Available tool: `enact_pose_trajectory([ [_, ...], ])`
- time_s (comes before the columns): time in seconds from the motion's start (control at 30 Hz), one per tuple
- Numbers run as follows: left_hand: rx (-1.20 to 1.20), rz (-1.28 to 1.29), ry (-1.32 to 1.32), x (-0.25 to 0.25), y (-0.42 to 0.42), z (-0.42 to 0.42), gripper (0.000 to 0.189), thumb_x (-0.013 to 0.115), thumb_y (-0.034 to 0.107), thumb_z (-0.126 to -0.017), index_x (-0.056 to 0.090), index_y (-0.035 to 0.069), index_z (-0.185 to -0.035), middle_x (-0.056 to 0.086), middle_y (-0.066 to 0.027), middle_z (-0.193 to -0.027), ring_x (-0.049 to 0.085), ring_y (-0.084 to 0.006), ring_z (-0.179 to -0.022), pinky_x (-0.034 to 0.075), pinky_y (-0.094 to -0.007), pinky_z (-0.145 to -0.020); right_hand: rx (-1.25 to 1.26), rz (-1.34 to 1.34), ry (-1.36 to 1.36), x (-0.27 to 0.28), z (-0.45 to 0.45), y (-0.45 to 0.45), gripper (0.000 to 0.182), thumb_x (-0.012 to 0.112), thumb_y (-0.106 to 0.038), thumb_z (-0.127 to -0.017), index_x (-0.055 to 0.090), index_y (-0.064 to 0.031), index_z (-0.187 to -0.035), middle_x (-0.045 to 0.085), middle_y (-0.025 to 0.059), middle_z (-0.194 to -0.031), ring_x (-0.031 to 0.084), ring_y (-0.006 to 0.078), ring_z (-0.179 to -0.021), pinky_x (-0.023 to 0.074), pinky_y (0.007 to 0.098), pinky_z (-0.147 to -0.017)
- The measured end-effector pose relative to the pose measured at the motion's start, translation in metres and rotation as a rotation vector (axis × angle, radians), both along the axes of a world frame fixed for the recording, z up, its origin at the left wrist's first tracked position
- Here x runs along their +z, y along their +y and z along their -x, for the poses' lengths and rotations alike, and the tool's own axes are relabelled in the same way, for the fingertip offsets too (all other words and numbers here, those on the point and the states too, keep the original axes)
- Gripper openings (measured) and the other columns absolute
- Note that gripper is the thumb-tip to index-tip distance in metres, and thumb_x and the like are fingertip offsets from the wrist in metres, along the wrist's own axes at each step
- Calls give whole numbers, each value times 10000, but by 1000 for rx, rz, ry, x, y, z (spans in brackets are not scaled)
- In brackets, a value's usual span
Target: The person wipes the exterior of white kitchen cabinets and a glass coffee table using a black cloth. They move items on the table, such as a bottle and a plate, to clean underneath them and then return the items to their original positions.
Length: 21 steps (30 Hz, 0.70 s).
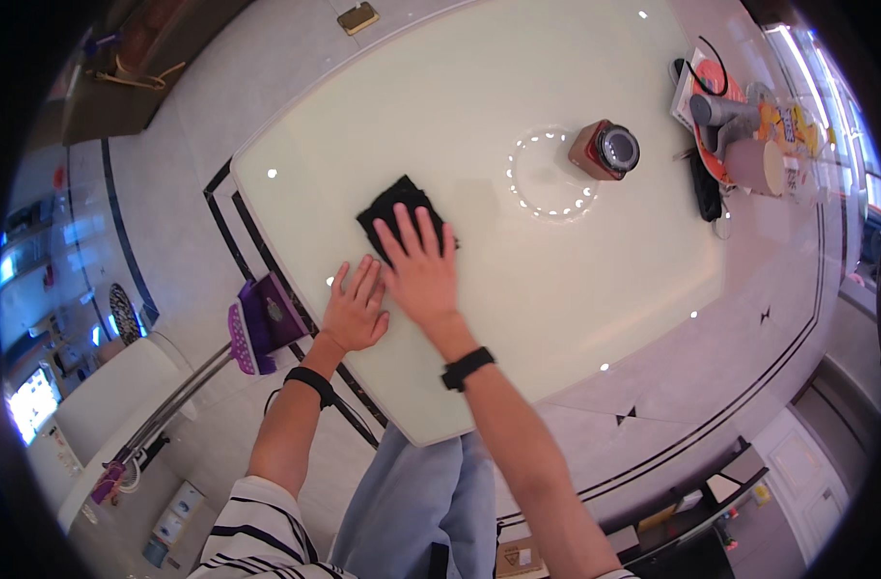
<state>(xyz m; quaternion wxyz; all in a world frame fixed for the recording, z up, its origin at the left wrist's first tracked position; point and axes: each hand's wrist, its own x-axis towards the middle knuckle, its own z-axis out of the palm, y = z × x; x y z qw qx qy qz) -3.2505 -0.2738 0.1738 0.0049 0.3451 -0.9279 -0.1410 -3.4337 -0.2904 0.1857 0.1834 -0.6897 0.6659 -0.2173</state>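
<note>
My right hand (420, 279) lies palm down with its fingers spread over a folded black cloth (397, 194) on the pale, glossy tabletop (556, 289). The cloth is flat on the table, and part of it is hidden beneath my fingers. Just to the left, near the table's edge, my left hand (354, 304) rests palm down with nothing in it. Its fingertips are close to my right thumb. Farther off to the right stands a reddish-brown jar (592, 153) with a dark lid, apart from both hands.
Several items crowd the far right, among them a grey cylinder (723, 111), a pink cup (755, 166) and a black pouch (703, 189). A purple broom and dustpan (267, 318) stand by the left edge. A ring of light reflects near the jar.
</note>
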Motion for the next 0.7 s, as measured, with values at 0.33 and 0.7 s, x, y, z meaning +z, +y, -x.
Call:
enact_pose_trajectory([
  [0.33,-3,-9,112,-5,3,-4,660,579,225,-768,348,2,-1345,292,-240,-1485,281,-394,-1397,202,-643,-1087,-812,-135,385,-16,266,78,624,508,-289,-907,321,-145,-1485,223,158,-1563,212,392,-1415,183,559,-1109],
  [0.7,-10,75,90,-4,1,7,637,591,194,-724,381,-24,-1284,286,-265,-1483,260,-409,-1404,178,-653,-1102,-282,-62,264,-13,91,7,696,592,-294,-827,344,-238,-1475,237,95,-1571,217,343,-1430,167,585,-1112],
])
